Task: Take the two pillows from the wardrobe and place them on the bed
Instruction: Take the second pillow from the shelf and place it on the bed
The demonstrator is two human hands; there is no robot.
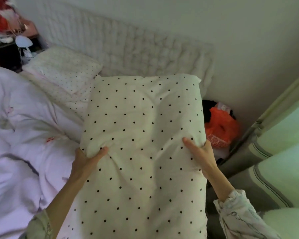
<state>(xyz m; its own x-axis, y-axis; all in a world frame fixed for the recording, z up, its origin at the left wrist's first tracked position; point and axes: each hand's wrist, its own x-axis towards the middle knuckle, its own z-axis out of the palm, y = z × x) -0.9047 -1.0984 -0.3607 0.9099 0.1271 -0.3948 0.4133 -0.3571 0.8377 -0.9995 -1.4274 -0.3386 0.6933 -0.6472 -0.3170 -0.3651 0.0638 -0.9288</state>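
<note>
"Both hands are on it, from what my feed gives me. My left hand [86, 157] grips the left edge of the big cream pillow with black polka dots [143, 144], thumb pressed on top and fingers curled under the bunched fabric. My right hand [199, 152] holds the right edge the same way, thumb on top, fingers wrapped round the side."

"Where does that pillow sit?"

"Centre of my view, long side running toward twelve o'clock, its far end close to the white tufted headboard [145, 50]. Whether it rests on the bed or hangs just above it, I cannot tell."

"And around it?"

"At ten o'clock a second pillow, cream with finer dots [62, 69], lies against the headboard, its near corner just beside the big one. At nine o'clock a crumpled pale lilac duvet [21, 126] covers the bed. At three o'clock, down in the gap by the wall, an orange plastic bag [219, 125]. Farther right, pale green stacked panels with dark stripes [283, 144]. At eleven o'clock, red and white clutter on a dark stand [3, 19], too blurred to name."
</note>
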